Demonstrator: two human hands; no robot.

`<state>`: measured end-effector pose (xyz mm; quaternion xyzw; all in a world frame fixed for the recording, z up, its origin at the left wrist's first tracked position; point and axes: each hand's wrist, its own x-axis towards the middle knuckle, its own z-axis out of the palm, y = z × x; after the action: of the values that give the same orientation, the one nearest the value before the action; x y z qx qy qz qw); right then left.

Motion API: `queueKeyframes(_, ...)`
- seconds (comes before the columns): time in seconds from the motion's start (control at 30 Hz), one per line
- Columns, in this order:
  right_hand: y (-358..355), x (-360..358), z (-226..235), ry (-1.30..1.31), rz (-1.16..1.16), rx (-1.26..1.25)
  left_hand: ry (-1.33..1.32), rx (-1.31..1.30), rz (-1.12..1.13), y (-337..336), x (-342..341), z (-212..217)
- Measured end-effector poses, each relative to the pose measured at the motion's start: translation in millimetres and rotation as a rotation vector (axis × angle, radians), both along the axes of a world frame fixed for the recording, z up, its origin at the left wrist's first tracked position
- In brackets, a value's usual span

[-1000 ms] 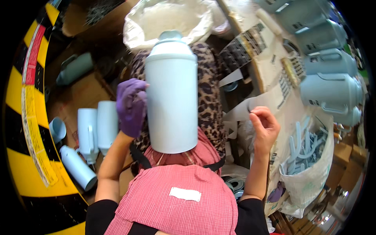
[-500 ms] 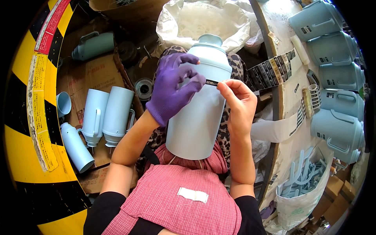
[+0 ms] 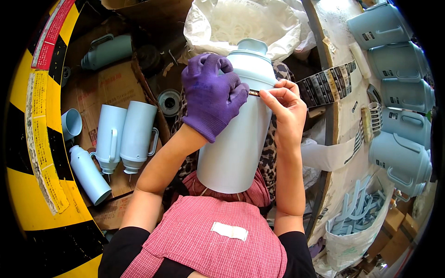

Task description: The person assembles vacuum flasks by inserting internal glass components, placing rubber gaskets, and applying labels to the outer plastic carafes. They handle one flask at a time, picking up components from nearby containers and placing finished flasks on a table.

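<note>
A pale blue vacuum flask body rests on my lap, tilted with its neck away from me. Across its upper side, below the shoulder, lies a small black label with light lettering. My right hand, bare, pinches the label's right end between thumb and forefinger. Over the flask's upper left side curls my left hand in a purple knit glove. Its bent fingers close at the label's left end; their tips are partly hidden.
Pale blue flask bodies lie on cardboard at left, beside a yellow-black striped post. Flasks with handles line the right bench, with a label sheet at its edge. A handle-filled sack stands lower right; a white sack is ahead.
My left hand has turned and curled its fingers more, covering the label's left part. The right hand has shifted slightly right, still pinching the label. The flask tilts a little more to the right.
</note>
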<state>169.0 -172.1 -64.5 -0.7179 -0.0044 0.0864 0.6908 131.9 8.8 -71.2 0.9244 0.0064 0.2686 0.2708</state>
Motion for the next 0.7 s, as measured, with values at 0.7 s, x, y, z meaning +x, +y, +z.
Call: queueKeyframes(0.7,-90.0,-92.0,-30.5,0.019,0.166,0.077,0.767,-0.856,-0.316,47.2,68.6,23.0)
